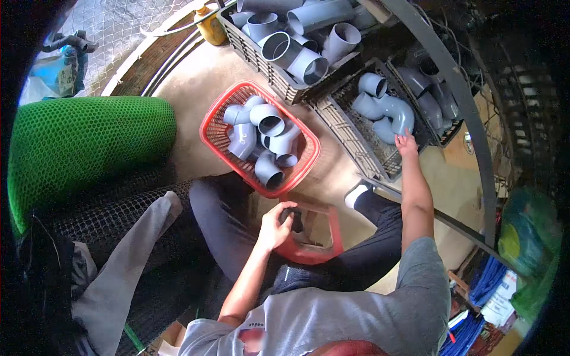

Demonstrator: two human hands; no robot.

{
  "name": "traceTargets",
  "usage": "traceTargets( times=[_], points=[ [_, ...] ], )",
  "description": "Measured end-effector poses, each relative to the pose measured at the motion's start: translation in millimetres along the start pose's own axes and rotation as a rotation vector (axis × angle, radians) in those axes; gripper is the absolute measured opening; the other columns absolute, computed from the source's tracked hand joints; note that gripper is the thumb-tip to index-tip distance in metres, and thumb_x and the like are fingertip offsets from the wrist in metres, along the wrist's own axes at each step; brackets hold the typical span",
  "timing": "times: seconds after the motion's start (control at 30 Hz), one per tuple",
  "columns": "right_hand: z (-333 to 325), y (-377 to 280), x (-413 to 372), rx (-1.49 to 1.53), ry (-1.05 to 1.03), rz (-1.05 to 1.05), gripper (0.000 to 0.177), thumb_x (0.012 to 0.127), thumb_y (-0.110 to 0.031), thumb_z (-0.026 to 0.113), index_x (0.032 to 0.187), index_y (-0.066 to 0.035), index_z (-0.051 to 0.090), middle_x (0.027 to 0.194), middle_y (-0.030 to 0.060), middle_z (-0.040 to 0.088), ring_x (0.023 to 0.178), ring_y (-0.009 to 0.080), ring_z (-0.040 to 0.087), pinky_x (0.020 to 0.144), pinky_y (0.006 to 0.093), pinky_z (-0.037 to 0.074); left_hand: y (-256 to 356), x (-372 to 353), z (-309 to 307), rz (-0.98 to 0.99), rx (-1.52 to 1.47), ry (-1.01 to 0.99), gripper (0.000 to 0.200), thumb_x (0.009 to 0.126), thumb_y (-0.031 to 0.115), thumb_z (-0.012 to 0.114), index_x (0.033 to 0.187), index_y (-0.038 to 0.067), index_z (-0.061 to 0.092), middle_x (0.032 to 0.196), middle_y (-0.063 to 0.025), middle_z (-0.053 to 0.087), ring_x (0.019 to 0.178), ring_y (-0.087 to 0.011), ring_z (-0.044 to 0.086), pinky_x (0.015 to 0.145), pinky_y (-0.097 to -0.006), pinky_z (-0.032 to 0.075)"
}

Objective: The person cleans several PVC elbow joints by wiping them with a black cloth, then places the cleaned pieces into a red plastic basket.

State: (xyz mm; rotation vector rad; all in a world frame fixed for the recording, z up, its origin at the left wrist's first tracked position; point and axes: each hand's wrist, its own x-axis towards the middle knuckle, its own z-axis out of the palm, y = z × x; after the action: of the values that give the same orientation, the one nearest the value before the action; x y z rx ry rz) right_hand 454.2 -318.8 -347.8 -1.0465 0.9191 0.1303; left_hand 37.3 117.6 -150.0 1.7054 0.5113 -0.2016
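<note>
My right hand (407, 144) reaches into a dark plastic crate (338, 127), its fingers closed at the lower end of a grey curved pipe fitting (396, 110). More grey pipe elbows (368, 105) lie beside that fitting. My left hand (276, 227) is closed around a small black object (294, 219) that I cannot identify, above a red frame (314, 256) between my legs. Just beyond my left hand stands a red plastic basket (209, 133) with several grey pipe elbows and branch fittings (242, 142) in it.
A larger crate (255, 56) of grey pipe fittings stands at the back, near a yellow bottle (211, 25). Rolled green mesh (89, 148) lies at left, above black netting (119, 207). A dark metal bar (469, 113) curves past the crates at right.
</note>
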Motion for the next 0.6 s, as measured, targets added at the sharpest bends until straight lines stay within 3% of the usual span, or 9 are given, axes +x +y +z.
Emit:
traceTargets(
  times=[0.07,0.1,0.17,0.27,0.33,0.37,0.43,0.53,0.6],
  points=[
    [1.6,6.3,4.6,0.121,-0.035,-0.016,0.042,0.095,-0.018,0.074,0.131,-0.003,0.058,0.141,0.0143,0.051,0.133,0.0343,0.05,0.105,0.0523,0.05,0.4,0.9,1.0,0.004,0.005,0.015,0.03,0.091,0.003,0.064,0.12,0.006,0.069,0.103,-0.017,0.073,0.096,-0.0249,0.073,0.088,-0.0346,0.054],
    [3.3,6.9,-1.6,0.235,-0.069,-0.041,0.038,0.097,-0.017,0.071,0.13,-0.003,0.059,0.141,0.0137,0.052,0.133,0.033,0.05,0.109,0.0513,0.046,-1.4,0.4,2.4,0.033,0.011,0.033,0.029,0.092,0.003,0.064,0.12,0.007,0.068,0.097,-0.0137,0.073,0.089,-0.0188,0.07,0.084,-0.032,0.054],
    [2.5,1.7,-18.8,0.231,-0.138,-0.099,0.037,0.098,-0.017,0.068,0.131,-0.003,0.059,0.142,0.0136,0.052,0.133,0.0317,0.051,0.111,0.0503,0.043,-3.9,-1.3,3.2,-0.003,-0.031,0.028,0.028,0.093,0.004,0.064,0.12,0.006,0.068,0.094,-0.0107,0.072,0.086,-0.0157,0.068,0.081,-0.0308,0.054],
    [27.2,-11.3,-113.0,0.203,-0.176,-0.169,0.036,0.1,-0.013,0.064,0.133,-0.003,0.056,0.144,0.0134,0.053,0.135,0.0276,0.05,0.117,0.049,0.035,-4.1,-4.6,0.6,-0.018,-0.117,0.034,0.024,0.096,0.003,0.063,0.119,0.006,0.069,0.089,-0.0032,0.069,0.079,-0.0091,0.061,0.073,-0.0275,0.053],
    [36.2,-10.1,-188.8,0.077,-0.448,-0.305,0.041,0.098,-0.009,0.063,0.137,-0.002,0.053,0.145,0.0134,0.053,0.136,0.0273,0.05,0.117,0.0481,0.037,-2.2,-5.2,-2.6,-0.107,-0.4,0.078,0.023,0.097,0.003,0.064,0.118,0.008,0.07,0.091,-0.0019,0.07,0.08,-0.0094,0.063,0.072,-0.0271,0.053],
    [41.8,-8.7,-223.7,0.085,-0.459,-0.312,0.041,0.098,-0.009,0.063,0.137,-0.002,0.053,0.145,0.0134,0.053,0.136,0.0273,0.05,0.117,0.0481,0.037,6.8,-6.1,-6.7,-0.243,-0.622,0.105,0.023,0.097,0.002,0.065,0.119,0.008,0.07,0.096,-0.0031,0.071,0.085,-0.0107,0.065,0.077,-0.0268,0.054],
    [48.5,-1.3,-287.6,0.227,-0.751,-0.321,0.044,0.096,-0.005,0.063,0.139,-0.001,0.051,0.145,0.0135,0.054,0.136,0.026,0.05,0.117,0.0442,0.038,1.0,0.7,-14.6,-0.168,-0.895,0.161,0.026,0.099,0.012,0.062,0.124,0.004,0.067,0.114,-0.0074,0.069,0.101,-0.015,0.066,0.092,-0.0299,0.052],
    [41.8,26.8,-333.1,0.36,-0.701,-0.055,0.048,0.092,-0.003,0.063,0.137,0.005,0.05,0.138,0.0138,0.06,0.131,0.0268,0.055,0.118,0.0418,0.039,34.0,15.0,-24.1,-0.026,-1.201,0.206,0.036,0.101,0.018,0.058,0.133,0.003,0.063,0.125,-0.0103,0.067,0.113,-0.0181,0.064,0.102,-0.0334,0.049],
    [37.6,58.5,-338.9,0.366,-0.702,0.069,0.048,0.091,-0.006,0.063,0.136,0.006,0.051,0.137,0.0144,0.061,0.129,0.0272,0.057,0.118,0.0415,0.039,64.6,22.4,-23.1,0.232,-0.898,0.334,0.042,0.102,0.021,0.055,0.141,0.006,0.058,0.14,-0.0129,0.06,0.125,-0.0239,0.06,0.108,-0.0393,0.047]
  ],
)
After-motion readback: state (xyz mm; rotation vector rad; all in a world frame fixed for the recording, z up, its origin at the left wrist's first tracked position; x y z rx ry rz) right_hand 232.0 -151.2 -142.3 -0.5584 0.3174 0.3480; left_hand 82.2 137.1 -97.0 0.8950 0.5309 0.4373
